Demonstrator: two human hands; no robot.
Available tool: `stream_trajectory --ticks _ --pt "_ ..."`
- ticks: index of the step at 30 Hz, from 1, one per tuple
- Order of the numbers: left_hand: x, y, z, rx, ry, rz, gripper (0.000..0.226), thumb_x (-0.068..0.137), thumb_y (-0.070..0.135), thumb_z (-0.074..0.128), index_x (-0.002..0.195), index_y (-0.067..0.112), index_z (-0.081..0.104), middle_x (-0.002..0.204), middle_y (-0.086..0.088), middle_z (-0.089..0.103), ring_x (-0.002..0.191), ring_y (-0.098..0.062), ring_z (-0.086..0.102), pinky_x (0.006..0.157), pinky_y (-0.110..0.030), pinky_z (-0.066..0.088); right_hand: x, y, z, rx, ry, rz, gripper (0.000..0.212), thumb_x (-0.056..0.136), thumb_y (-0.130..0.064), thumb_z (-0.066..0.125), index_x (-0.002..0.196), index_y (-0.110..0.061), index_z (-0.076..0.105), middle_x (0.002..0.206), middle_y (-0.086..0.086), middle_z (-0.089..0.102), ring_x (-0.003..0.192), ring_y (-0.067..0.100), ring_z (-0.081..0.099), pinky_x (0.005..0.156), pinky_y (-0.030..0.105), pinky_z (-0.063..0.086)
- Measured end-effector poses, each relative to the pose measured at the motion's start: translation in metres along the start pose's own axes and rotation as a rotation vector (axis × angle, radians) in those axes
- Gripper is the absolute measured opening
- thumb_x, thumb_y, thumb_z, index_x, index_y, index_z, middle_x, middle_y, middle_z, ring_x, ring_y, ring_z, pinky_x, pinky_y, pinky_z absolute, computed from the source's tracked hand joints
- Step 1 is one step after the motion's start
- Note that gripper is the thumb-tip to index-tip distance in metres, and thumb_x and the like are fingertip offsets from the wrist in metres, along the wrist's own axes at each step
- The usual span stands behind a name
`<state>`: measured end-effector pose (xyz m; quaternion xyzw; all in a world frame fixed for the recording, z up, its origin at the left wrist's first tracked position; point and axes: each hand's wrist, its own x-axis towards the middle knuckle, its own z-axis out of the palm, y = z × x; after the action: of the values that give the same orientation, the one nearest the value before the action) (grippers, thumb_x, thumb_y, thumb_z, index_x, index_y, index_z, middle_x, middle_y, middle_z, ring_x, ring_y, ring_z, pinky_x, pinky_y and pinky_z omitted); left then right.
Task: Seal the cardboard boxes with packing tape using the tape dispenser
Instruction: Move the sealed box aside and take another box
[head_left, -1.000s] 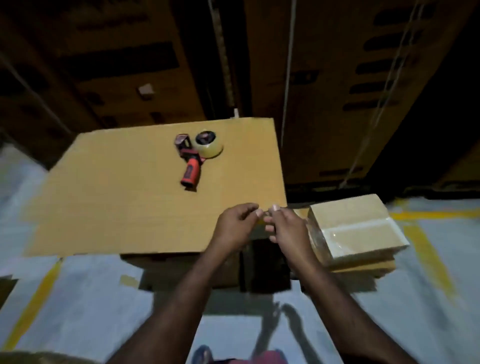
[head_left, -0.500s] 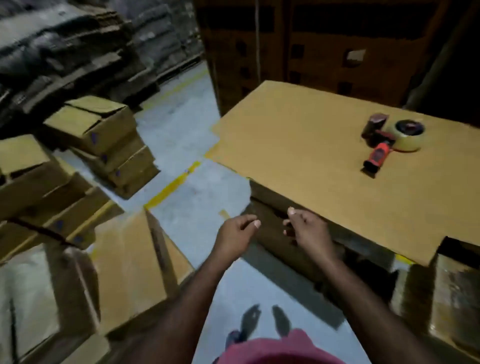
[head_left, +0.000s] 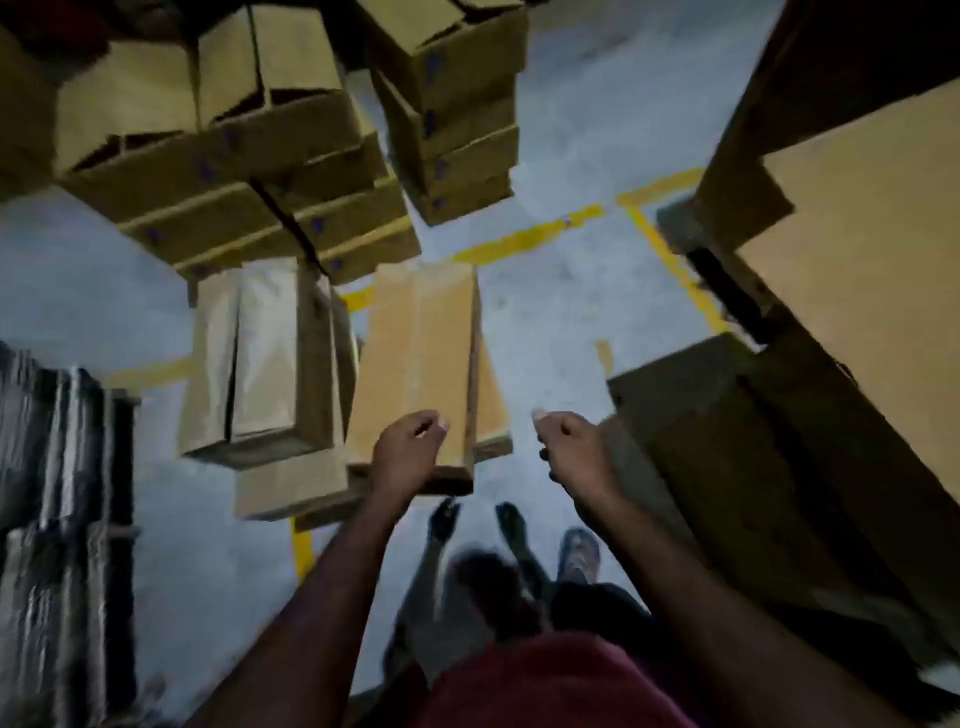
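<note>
1. Swinging down and to the left since half a second ago, the view has left the tape dispenser out of sight. The two hands, then almost fingertip to fingertip, are now apart.
2. Nearest is a dark red shirt (head_left: 545, 680), and past it a shoe (head_left: 577, 552) on the grey floor (head_left: 545, 322).
3. The left hand (head_left: 410, 449) reaches forward with its back up. Its fingers are loosely curled and its grip is slack, holding nothing. It sits over the near end of a taped box (head_left: 415, 353); whether it touches is unclear.
4. The right hand (head_left: 569, 452) is level with it, thumb side up, fingers also loosely curled round nothing. It is in front of a dark box (head_left: 727, 441).
5. At the left edge is a dark stack (head_left: 57, 519), too blurred to tell what it is.
6. The taped box lies lengthwise away from the person on flatter cardboard. Its flaps are shut with a glossy strip down the middle seam, and its contents are hidden.
7. Just beside it on the left is a paler box (head_left: 254, 353). Its flaps are down but the seam gapes darkly, and nothing inside can be made out.
8. On the right, the table's cardboard sheet (head_left: 857, 234) juts above the dark box.
9. Yellow lines (head_left: 524, 241) cross the floor beyond.
10. Farthest are two stacks of boxes: a wide stack (head_left: 234, 156) whose top flaps stand partly open over dark gaps, and a narrower stack (head_left: 457, 104) to its right. Their contents are not visible.
</note>
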<state>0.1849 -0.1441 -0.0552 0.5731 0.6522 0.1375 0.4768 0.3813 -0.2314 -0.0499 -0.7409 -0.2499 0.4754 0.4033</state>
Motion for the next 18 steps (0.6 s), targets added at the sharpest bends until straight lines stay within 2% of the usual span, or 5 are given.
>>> stream_trajectory --ticks 4,8,12,15,18 --pt "0.020 -0.028 -0.022 0.028 0.108 -0.128 0.038 0.101 0.031 0.063 0.130 0.008 0.068 0.131 -0.009 0.068 0.122 -0.026 0.062 0.106 -0.040 0.048 0.044 0.015 0.039 -0.100 -0.155 0.073 0.043 0.099 -0.038 0.056 0.057 -0.034 0.050 0.059 -0.014 0.041 0.056 0.005 0.036 0.056 0.027 0.031" --pt "0.049 -0.065 -0.034 0.089 0.129 -0.254 0.042 0.102 0.034 0.060 0.135 0.007 0.065 0.137 -0.011 0.064 0.126 -0.030 0.059 0.104 -0.037 0.046 0.089 0.034 0.075 -0.145 -0.259 0.209 0.008 0.099 -0.029 0.058 0.095 -0.027 0.064 0.088 -0.009 0.060 0.073 0.004 0.055 0.064 0.022 0.044" --pt "0.089 -0.094 -0.037 0.160 0.077 -0.333 0.048 0.102 0.037 0.059 0.141 0.008 0.059 0.144 -0.013 0.059 0.131 -0.032 0.054 0.104 -0.037 0.044 0.124 0.059 0.115 -0.308 -0.194 0.249 0.042 0.096 -0.051 0.056 0.099 -0.011 0.070 0.091 -0.001 0.063 0.089 0.018 0.058 0.077 0.025 0.038" --pt "0.129 -0.114 -0.039 0.192 0.011 -0.353 0.052 0.101 0.041 0.058 0.142 0.009 0.057 0.142 -0.014 0.060 0.128 -0.032 0.057 0.106 -0.040 0.046 0.150 0.084 0.144 -0.324 -0.190 0.318 0.060 0.091 -0.063 0.053 0.100 -0.006 0.068 0.097 0.014 0.070 0.092 0.034 0.066 0.084 0.039 0.052" --pt "0.185 -0.147 -0.035 0.144 -0.029 -0.364 0.061 0.090 0.054 0.063 0.132 0.009 0.064 0.121 -0.017 0.071 0.114 -0.034 0.067 0.100 -0.047 0.052 0.180 0.115 0.171 -0.250 -0.183 0.392 0.041 0.099 -0.043 0.056 0.117 -0.007 0.064 0.111 0.013 0.066 0.107 0.032 0.063 0.084 0.033 0.048"
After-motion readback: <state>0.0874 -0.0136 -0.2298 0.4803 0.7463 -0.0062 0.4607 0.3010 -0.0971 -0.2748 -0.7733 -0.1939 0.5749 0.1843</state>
